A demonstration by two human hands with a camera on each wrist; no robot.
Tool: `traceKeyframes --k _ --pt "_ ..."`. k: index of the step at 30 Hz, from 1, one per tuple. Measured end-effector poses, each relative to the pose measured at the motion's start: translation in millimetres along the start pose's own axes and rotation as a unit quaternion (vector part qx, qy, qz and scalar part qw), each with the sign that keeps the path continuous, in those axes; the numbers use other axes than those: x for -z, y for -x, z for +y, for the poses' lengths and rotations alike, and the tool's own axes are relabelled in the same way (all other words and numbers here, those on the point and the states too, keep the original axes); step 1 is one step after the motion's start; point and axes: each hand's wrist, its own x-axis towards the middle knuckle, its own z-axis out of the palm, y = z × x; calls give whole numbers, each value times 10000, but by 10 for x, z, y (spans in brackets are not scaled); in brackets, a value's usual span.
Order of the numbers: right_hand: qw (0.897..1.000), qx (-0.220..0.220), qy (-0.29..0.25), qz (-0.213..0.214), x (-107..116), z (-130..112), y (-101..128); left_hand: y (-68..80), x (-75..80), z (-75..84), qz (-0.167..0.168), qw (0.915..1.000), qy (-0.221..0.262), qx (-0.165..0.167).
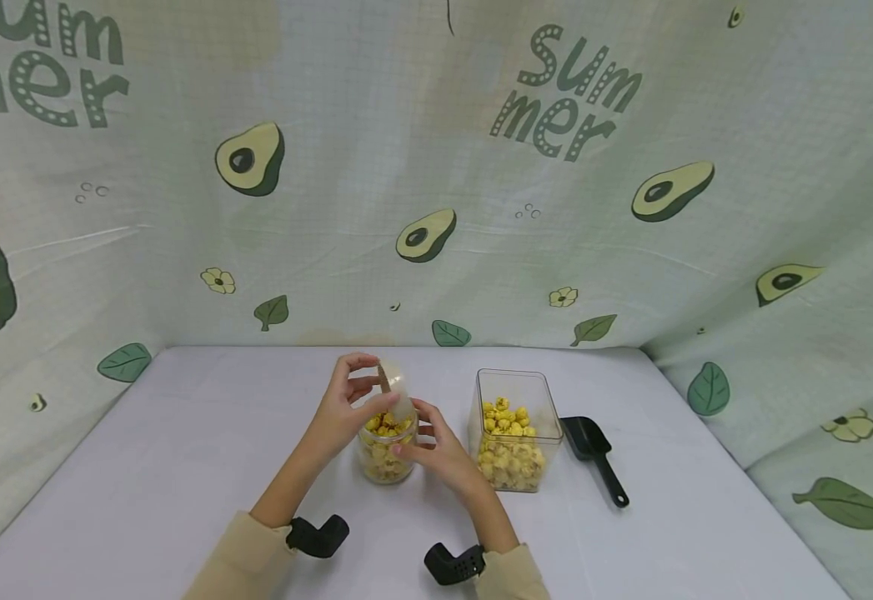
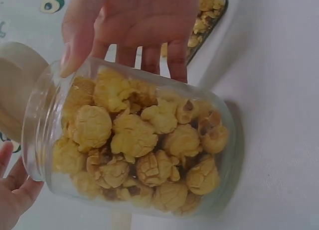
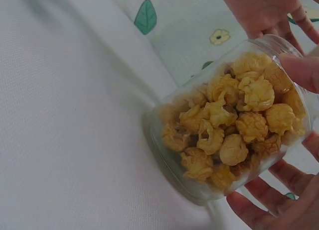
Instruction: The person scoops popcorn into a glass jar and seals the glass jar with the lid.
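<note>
A clear round jar (image 1: 385, 454) stands upright, filled with yellow popcorn (image 1: 383, 423). My right hand (image 1: 444, 450) holds its right side, with the thumb across the front and the other fingers round the back, as the right wrist view also shows around the jar (image 3: 224, 125). A pale, translucent round lid (image 1: 400, 392) with a brown edge is tilted above the mouth. My left hand (image 1: 346, 408) pinches that lid between thumb and fingers. In the left wrist view the lid (image 2: 17, 85) lies close to the jar's rim, partly out of frame.
Right of the jar is a clear square container (image 1: 514, 383), partly filled with popcorn. A black scoop (image 1: 594, 454) lies beside it on the white table (image 1: 181, 467), its handle towards the front right. Behind hangs a cloth (image 1: 346, 167) printed with avocados and leaves.
</note>
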Motion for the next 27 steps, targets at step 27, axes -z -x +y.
traceKeyframes --k 27 --pt "9999 108 24 -39 10 9 -1 235 207 -129 -193 9954 -507 -785"
